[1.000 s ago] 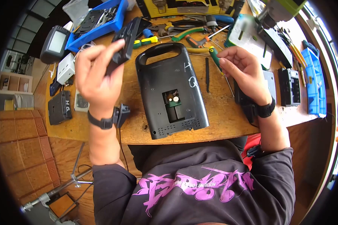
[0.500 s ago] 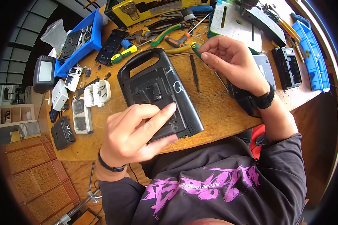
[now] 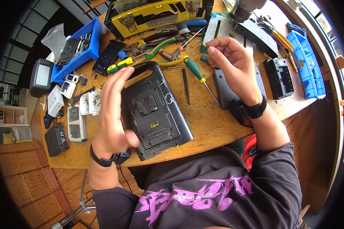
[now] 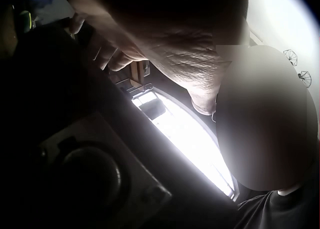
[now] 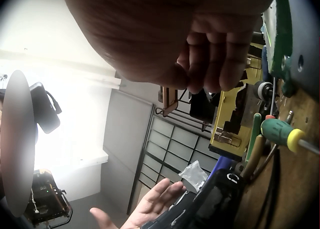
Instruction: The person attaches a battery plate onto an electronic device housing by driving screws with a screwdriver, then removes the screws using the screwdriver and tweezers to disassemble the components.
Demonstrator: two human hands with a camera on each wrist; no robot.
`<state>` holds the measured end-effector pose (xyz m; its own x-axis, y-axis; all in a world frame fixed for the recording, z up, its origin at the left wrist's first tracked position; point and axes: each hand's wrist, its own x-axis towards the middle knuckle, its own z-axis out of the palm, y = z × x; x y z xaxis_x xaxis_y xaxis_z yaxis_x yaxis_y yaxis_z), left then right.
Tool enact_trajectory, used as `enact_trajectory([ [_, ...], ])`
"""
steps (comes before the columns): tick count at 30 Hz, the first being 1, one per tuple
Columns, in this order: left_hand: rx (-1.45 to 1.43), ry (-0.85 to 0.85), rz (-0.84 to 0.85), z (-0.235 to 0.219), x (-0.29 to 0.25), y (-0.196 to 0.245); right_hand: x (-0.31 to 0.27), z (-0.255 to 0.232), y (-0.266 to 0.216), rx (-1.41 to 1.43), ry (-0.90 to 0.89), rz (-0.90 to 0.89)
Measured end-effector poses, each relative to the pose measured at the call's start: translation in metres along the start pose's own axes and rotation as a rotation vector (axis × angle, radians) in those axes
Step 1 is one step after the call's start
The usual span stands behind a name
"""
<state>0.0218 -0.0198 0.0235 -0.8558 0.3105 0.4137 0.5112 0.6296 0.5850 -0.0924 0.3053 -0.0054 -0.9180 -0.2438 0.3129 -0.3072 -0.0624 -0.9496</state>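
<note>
A black device case (image 3: 178, 110) with a carry handle lies on the wooden table in the head view. A black battery mount plate (image 3: 157, 115), with small yellow lettering, sits over the device's back. My left hand (image 3: 112, 110) is at the device's left edge, its fingers straight and thumb apart, holding nothing. Above a grey flat case (image 3: 222, 87), my right hand (image 3: 233, 65) hovers with fingers loosely curled and nothing between them. A green-handled screwdriver (image 3: 195, 69) lies to the left of that hand, and black tweezers (image 3: 185, 86) lie between it and the device.
Pliers (image 3: 160, 47) and other tools lie behind the device, before a yellow toolbox (image 3: 153, 17). On the left stand a blue bin (image 3: 93, 47) of parts and a white small-parts box (image 3: 90, 103). A blue tray (image 3: 305, 65) and a black housing (image 3: 279, 78) are at the right.
My left hand has brought the black plate down onto the device's back, covering its opening, then let go and drawn off left. The right hand stays raised; the head view has shifted.
</note>
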Motion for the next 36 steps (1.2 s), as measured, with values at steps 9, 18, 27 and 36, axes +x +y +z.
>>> enact_trajectory([
  [9, -0.154, 0.056, -0.073, 0.022, 0.003, -0.030, 0.005, -0.006, 0.006, -0.176, 0.138, -0.112],
  [18, -0.285, 0.114, -0.134, 0.031, 0.001, -0.028, 0.004, -0.005, -0.002, -0.144, 0.207, -0.071],
  [27, -0.189, 0.124, -0.075, 0.029, 0.001, -0.025, 0.009, -0.017, -0.003, -0.040, 0.205, -0.124],
  [36, -0.115, 0.148, 0.018, 0.022, 0.001, -0.026, 0.007, -0.012, -0.003, -0.074, 0.161, -0.069],
])
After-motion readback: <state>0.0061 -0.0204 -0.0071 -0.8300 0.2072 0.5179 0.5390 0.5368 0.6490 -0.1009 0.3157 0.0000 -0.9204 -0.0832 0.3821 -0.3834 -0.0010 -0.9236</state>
